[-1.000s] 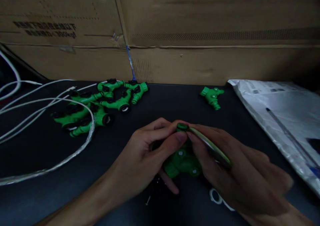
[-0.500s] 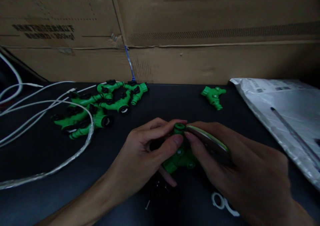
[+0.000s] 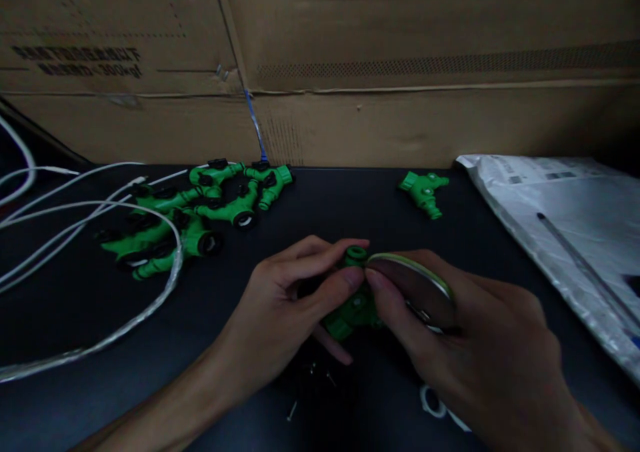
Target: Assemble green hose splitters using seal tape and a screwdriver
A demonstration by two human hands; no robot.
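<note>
My left hand (image 3: 290,292) is closed round a green plastic Y-shaped hose connector (image 3: 343,324), its ringed outlet poking up between thumb and forefinger. In my right hand (image 3: 485,352) is a thin, flat, rounded thing with a yellow-green rim (image 3: 423,284); I cannot make out its kind. Its near tip meets the connector just below the outlet, where both thumbs come close together. Small screws (image 3: 291,410) lie on the dark table below my hands, beside black parts too dark to make out. White plastic rings (image 3: 433,402) lie partly under my right hand.
Several green connectors with black valves (image 3: 230,209) are grouped at the back left, with white cables (image 3: 165,292) looping over and beside them. Another green connector (image 3: 424,192) sits at the back right. A white plastic mailer (image 3: 545,199) bears a pen (image 3: 575,259). Cardboard (image 3: 400,125) walls the back.
The rounded thing in my right hand has tilted, showing more of its flat face. My right hand has shifted slightly left and down. The left hand keeps its hold.
</note>
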